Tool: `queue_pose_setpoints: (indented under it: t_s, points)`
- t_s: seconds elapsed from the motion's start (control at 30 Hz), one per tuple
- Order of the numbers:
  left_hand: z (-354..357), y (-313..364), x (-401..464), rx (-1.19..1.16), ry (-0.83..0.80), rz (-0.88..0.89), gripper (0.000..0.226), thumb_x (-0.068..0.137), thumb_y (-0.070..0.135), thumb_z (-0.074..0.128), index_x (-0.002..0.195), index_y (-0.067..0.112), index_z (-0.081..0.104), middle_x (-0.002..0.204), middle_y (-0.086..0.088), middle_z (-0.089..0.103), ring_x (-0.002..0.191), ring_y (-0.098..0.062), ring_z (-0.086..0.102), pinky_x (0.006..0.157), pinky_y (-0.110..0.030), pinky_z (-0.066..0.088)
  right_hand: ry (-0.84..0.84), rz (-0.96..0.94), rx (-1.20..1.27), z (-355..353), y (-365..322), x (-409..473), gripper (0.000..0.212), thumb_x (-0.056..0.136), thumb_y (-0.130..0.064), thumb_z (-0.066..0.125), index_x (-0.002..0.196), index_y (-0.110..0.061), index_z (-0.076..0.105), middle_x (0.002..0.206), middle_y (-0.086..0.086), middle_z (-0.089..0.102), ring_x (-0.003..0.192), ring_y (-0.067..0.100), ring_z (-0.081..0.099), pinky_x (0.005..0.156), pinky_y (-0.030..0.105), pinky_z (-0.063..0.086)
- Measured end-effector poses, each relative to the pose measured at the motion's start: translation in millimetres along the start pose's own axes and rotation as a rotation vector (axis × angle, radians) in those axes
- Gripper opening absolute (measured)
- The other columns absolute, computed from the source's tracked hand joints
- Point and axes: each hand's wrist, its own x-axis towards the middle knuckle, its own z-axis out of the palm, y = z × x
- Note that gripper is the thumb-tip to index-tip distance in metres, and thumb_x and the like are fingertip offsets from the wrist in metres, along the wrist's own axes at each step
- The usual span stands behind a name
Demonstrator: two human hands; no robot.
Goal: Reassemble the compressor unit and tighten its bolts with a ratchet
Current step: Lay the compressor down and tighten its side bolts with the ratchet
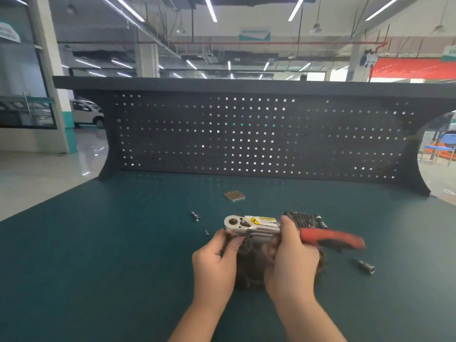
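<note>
We steady the compressor unit (pixel 256 265) at six o'clock on the table (pixel 98 243), mostly hidden behind our hands. Our left hand (pixel 217 262) pinches its silver plate (pixel 249 224), likely to seat it; our right hand (pixel 291 262) curls around the red-handled ratchet (pixel 330 239). Loose bolts (pixel 195 216) wait at eleven, a socket (pixel 365 265) at three, a finned cover (pixel 302 219) beyond.

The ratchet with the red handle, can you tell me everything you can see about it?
The ratchet has a shiny silver metal head with round holes, a yellow warning sticker on its neck, and a red and black handle, blurred, pointing right. It lies roughly level above the dark compressor part. Both hands hold it: the left hand pinches under the head, the right hand wraps the neck where silver meets red. It is lifted off the green table.
</note>
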Motion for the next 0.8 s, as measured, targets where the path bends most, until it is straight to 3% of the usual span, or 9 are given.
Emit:
queue_pose_setpoints:
  t_s: [0.13, 0.23, 0.3, 0.43, 0.5, 0.57, 0.63, 0.7, 0.8]
  points:
    - [-1.2, -3.6, 1.4, 0.035, -0.008, 0.072, 0.013, 0.085, 0.024, 0.063, 0.089, 0.034, 0.072, 0.081, 0.024, 0.072, 0.074, 0.007, 0.065, 0.069, -0.011, 0.049, -0.289, 0.279, -0.182, 20.4, -29.4, 45.3, 0.025, 0.090, -0.010, 0.061, 0.068, -0.009, 0.049, 0.040, -0.005, 0.036, 0.028, 0.004, 0.025, 0.031, 0.012, 0.017]
    - [-0.4, -8.6, 0.0, 0.020, 0.021, 0.053, 0.012, 0.085, 0.023, 0.064, 0.092, 0.028, 0.073, 0.080, 0.022, 0.073, 0.073, 0.001, 0.066, 0.070, -0.020, 0.051, -0.413, 0.234, -0.007, 22.6, -32.0, 42.9, 0.026, 0.085, -0.006, 0.061, 0.065, -0.013, 0.046, 0.043, -0.004, 0.035, 0.030, 0.005, 0.023, 0.030, 0.016, 0.020]
    - [0.2, -11.1, -1.7, 0.022, 0.032, 0.054, 0.014, 0.085, 0.026, 0.062, 0.095, 0.026, 0.072, 0.079, 0.019, 0.073, 0.070, -0.008, 0.066, 0.069, -0.023, 0.051, -0.410, 0.083, 0.096, 0.3, -21.0, 28.0, 0.032, 0.079, -0.004, 0.065, 0.060, -0.019, 0.044, 0.045, -0.005, 0.036, 0.032, 0.006, 0.026, 0.032, 0.017, 0.025]
    - [1.5, -16.2, -3.7, 0.047, 0.010, 0.001, 0.016, 0.084, 0.028, 0.056, 0.091, 0.029, 0.070, 0.078, 0.014, 0.071, 0.069, -0.013, 0.064, 0.068, -0.025, 0.051, -0.185, -0.532, -0.315, -55.9, 25.1, -27.0, 0.028, 0.081, -0.020, 0.073, 0.060, -0.026, 0.055, 0.051, 0.001, 0.054, 0.039, 0.012, 0.045, 0.044, 0.028, 0.040]
    - [3.2, -17.7, -3.3, -0.009, 0.026, -0.061, 0.024, 0.081, 0.023, 0.059, 0.090, 0.040, 0.074, 0.077, 0.008, 0.072, 0.068, -0.007, 0.060, 0.069, -0.023, 0.051, -0.212, -0.609, -0.262, -53.2, 44.2, -52.9, 0.026, 0.072, -0.029, 0.078, 0.065, -0.024, 0.053, 0.047, 0.006, 0.054, 0.035, 0.018, 0.046, 0.041, 0.021, 0.035]
    - [2.4, -20.1, -2.7, -0.015, 0.035, -0.088, 0.039, 0.087, 0.013, 0.064, 0.088, 0.051, 0.072, 0.078, -0.005, 0.071, 0.070, -0.007, 0.057, 0.069, -0.026, 0.048, -0.362, -0.763, -0.430, -48.9, 47.5, -69.7, 0.018, 0.074, -0.029, 0.075, 0.069, -0.028, 0.057, 0.058, -0.003, 0.061, 0.046, 0.013, 0.056, 0.048, 0.017, 0.040]
    - [0.5, -19.8, -1.7, 0.014, 0.019, -0.042, 0.029, 0.087, 0.021, 0.061, 0.086, 0.047, 0.072, 0.082, -0.009, 0.070, 0.068, -0.010, 0.059, 0.067, -0.029, 0.050, -0.375, -0.841, -0.560, -53.3, 36.7, -59.4, 0.019, 0.077, -0.028, 0.064, 0.062, -0.018, 0.060, 0.059, -0.013, 0.060, 0.051, 0.002, 0.055, 0.053, 0.009, 0.039]
    - [-1.8, -17.3, -1.2, 0.069, -0.001, 0.003, 0.019, 0.083, 0.038, 0.056, 0.085, 0.028, 0.072, 0.078, -0.004, 0.070, 0.064, -0.014, 0.062, 0.067, -0.032, 0.053, -0.194, -0.676, -0.464, -46.9, 18.7, -39.7, 0.035, 0.086, -0.018, 0.057, 0.052, -0.013, 0.058, 0.049, -0.008, 0.056, 0.042, 0.002, 0.051, 0.046, 0.010, 0.039]
    - [-0.5, -11.8, 0.4, 0.113, -0.024, 0.115, 0.013, 0.085, 0.027, 0.060, 0.087, 0.020, 0.071, 0.082, 0.007, 0.071, 0.071, -0.002, 0.064, 0.065, -0.013, 0.049, -0.127, 0.044, 0.145, -25.9, -9.4, 1.7, 0.037, 0.092, -0.004, 0.053, 0.058, -0.016, 0.057, 0.048, -0.003, 0.043, 0.035, 0.006, 0.038, 0.032, 0.016, 0.027]
